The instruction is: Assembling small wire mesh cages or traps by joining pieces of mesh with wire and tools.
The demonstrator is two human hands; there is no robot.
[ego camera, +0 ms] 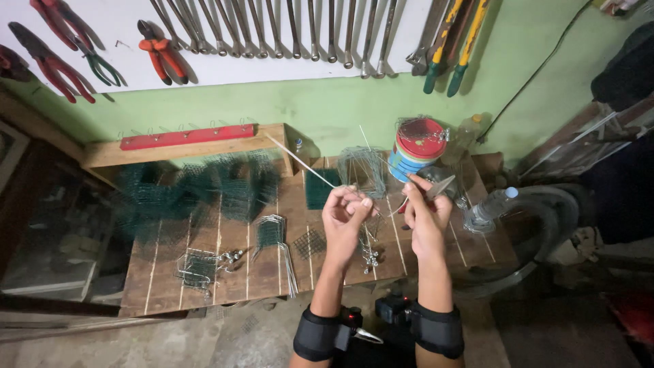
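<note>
Wristbands nearest us, both hands raised over the tabletop.
Our left hand pinches a wire; our right hand grips pliers.

On the workbench, a heap of wire mesh pieces fills the left and rear, with a small wire cage near the front edge and bent wire rods just right of it. A stack of round tins stands at the rear right, and a plastic bottle lies by the right edge. Wrenches and pliers hang on the wall behind the workbench.
</note>
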